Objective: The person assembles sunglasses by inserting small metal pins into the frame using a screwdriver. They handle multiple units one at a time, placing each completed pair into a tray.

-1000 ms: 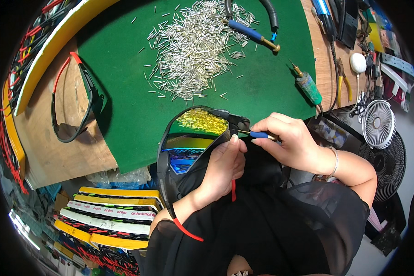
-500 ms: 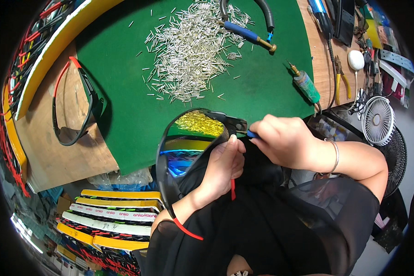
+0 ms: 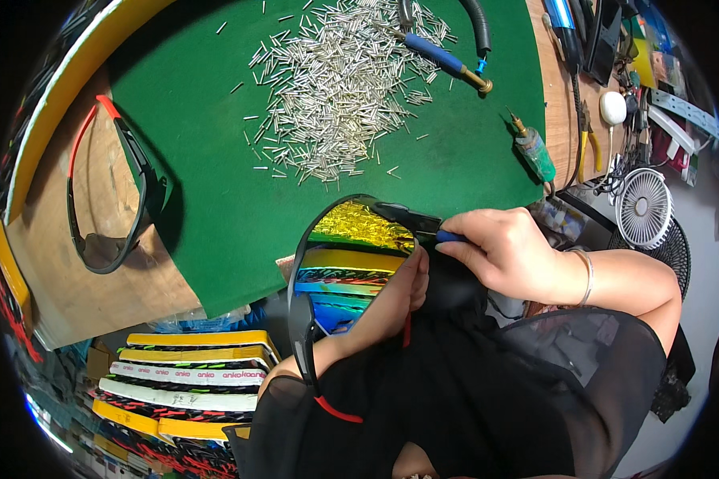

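Observation:
My left hand [image 3: 398, 297] is closed on a pair of wraparound sunglasses [image 3: 302, 319] with black frame, red temple tip and mirrored lens. The lens throws back yellow, green and blue reflections of the pile and foam strips. My right hand [image 3: 510, 254] pinches a small screwdriver [image 3: 450, 236] by its blue handle. Its tip end meets the hinge corner of the frame; the tip itself is hidden. Just beyond the sunglasses, a heap of small silver pins [image 3: 335, 104] lies on the green mat [image 3: 224, 223].
Another pair of sunglasses [image 3: 145, 180] rests at the left. A blue-handled tool on a black hose [image 3: 435, 53] and a green-handled tool [image 3: 534, 153] lie on the mat. Yellow pliers [image 3: 589, 142] and a white fan [image 3: 644, 209] are right. Foam-edged stacks [image 3: 192, 355] stand lower left.
The sunglasses have turned so the mirrored lens faces up more fully. My left fingers now sit mostly behind the lens. The screwdriver stays at the hinge, and the view has shifted slightly.

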A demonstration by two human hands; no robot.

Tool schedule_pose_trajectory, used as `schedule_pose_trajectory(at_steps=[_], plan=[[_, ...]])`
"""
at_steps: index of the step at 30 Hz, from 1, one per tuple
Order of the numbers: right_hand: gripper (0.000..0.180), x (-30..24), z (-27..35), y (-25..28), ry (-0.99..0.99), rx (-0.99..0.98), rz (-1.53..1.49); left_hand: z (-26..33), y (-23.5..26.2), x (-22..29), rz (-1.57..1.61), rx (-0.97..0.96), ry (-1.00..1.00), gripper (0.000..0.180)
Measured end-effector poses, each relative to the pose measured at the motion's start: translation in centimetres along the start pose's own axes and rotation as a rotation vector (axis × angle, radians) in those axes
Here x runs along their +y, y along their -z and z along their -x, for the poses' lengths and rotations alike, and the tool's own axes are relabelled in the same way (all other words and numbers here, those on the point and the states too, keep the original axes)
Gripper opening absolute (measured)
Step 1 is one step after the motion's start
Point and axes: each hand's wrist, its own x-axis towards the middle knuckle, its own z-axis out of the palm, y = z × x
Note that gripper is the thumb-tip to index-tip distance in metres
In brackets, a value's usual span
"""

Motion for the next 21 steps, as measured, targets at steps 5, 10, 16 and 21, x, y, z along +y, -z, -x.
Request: schedule_pose_trajectory(at_steps=[5, 10, 16, 21], plan=[[0.022, -1.9, -1.7, 2.1, -0.608, -0.342, -0.347, -0.1, -0.3, -0.2, 0.025, 0.067, 0.005, 0.032], [0.018, -1.4, -1.3, 1.8, -0.170, -0.225, 0.050, 0.0, 0.2, -0.6, 0.025, 0.026, -0.070, 0.028], [0.014, 0.3, 0.0, 4.3, 0.098, -0.236, 0.127, 2.4, -0.8, 0.2, -0.005, 0.056, -0.220, 0.020], [0.020, 2.7, -1.5, 1.7, 0.251, 0.366, 0.563, 2.0, -1.6, 2.1, 0.005, 0.065, -0.382, 0.018]])
